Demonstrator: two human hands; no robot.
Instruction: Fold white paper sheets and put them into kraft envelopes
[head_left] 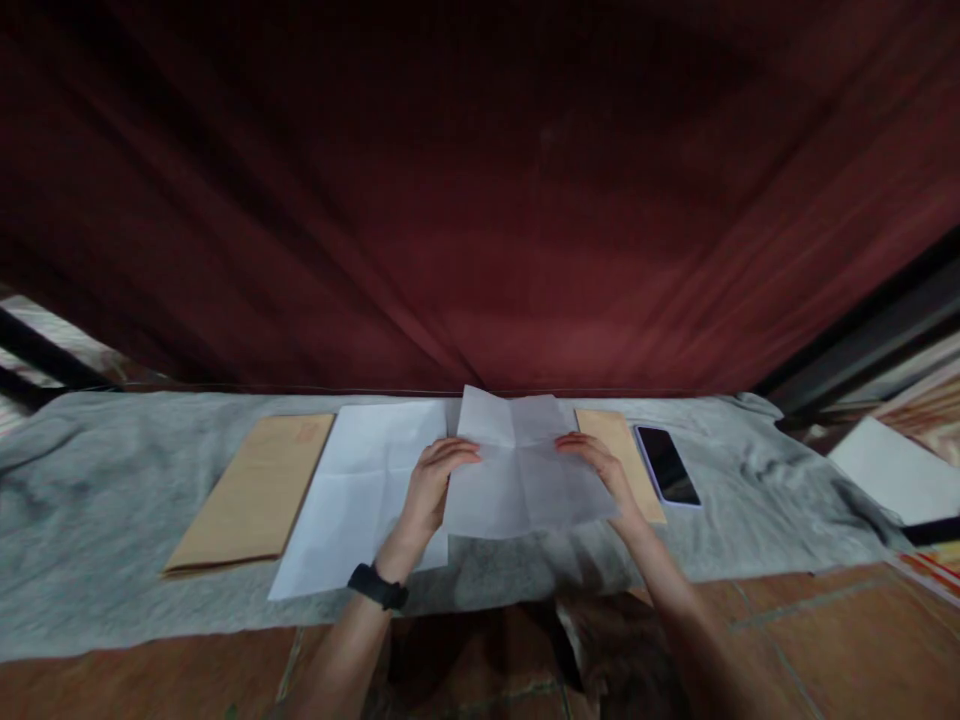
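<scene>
A white sheet of paper (517,490) with crossing fold creases is held up between my two hands, tilted above the grey cloth. My left hand (435,475) grips its left edge, and a black band circles that wrist. On the opposite edge, my right hand (596,460) has its fingers closed on the paper. Another creased white sheet (349,510) lies flat at left, partly behind my left forearm. Beyond my right hand lies a brown envelope (619,440), its near part partly covered by the hand and the held sheet.
A stack of brown envelopes (244,490) lies at far left on the grey cloth (750,480). A phone with a dark screen (667,465) rests at right. Behind hangs a dark red curtain (480,250). Terracotta tiles (855,640) show in front, and a white flat item (900,470) lies far right.
</scene>
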